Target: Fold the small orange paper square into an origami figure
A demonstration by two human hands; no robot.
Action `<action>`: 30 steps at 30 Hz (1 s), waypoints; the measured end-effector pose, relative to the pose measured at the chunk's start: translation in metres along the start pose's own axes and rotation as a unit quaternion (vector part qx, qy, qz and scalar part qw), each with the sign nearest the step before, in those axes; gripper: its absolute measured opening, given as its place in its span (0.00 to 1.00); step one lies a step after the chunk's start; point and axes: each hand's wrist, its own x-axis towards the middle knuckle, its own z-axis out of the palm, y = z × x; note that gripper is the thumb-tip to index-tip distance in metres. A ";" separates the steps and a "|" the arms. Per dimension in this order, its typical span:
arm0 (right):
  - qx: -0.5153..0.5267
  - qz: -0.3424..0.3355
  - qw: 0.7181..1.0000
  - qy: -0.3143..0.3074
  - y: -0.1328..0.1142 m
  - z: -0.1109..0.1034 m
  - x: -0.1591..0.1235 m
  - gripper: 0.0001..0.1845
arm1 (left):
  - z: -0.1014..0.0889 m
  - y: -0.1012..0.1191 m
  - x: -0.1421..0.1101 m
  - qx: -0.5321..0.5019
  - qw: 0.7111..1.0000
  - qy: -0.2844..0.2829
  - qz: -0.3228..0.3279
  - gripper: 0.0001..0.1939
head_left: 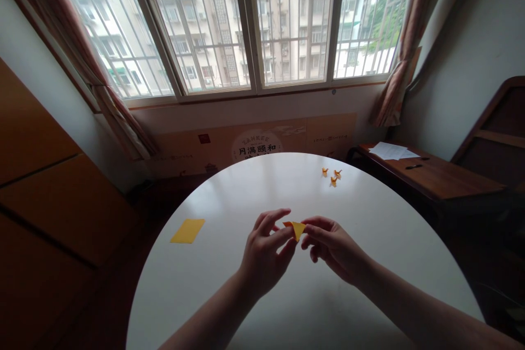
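Observation:
A small folded piece of yellow-orange paper [296, 228] is held just above the round white table [229, 197], between both of my hands. My left hand [264, 254] pinches its left side with thumb and fingertips, the other fingers raised. My right hand [334, 246] pinches its right side, fingers curled in. A flat yellow paper sheet [187, 231] lies on the table to the left of my hands. Three tiny folded orange paper figures [332, 175] stand at the far right of the table.
A brown wooden side table [443, 178] with white papers [391, 150] and a dark pen stands at the right. A large barred window [246, 22] with curtains fills the far wall. A printed cardboard panel [254, 142] leans below it. Wooden furniture stands at the left.

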 end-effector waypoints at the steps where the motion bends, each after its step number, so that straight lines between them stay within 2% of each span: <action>1: -0.002 0.000 1.000 0.000 0.000 -0.001 0.000 0.16 | 0.000 0.000 0.000 -0.001 1.000 -0.008 -0.002 0.10; 10: -0.019 0.008 1.000 -0.002 -0.004 -0.002 0.001 0.15 | -0.004 0.003 0.002 -0.050 0.997 -0.060 -0.023 0.11; 19: -0.029 0.025 0.999 -0.015 -0.004 -0.004 0.001 0.14 | -0.004 0.004 0.001 -0.126 0.986 -0.084 -0.072 0.08; 23: -0.022 0.032 0.999 -0.027 -0.002 -0.004 0.002 0.13 | -0.004 0.005 0.002 -0.115 0.986 -0.090 -0.077 0.11; 30: -0.014 0.043 0.998 -0.031 0.001 -0.005 0.003 0.14 | -0.004 0.006 0.003 -0.080 0.986 -0.122 -0.086 0.09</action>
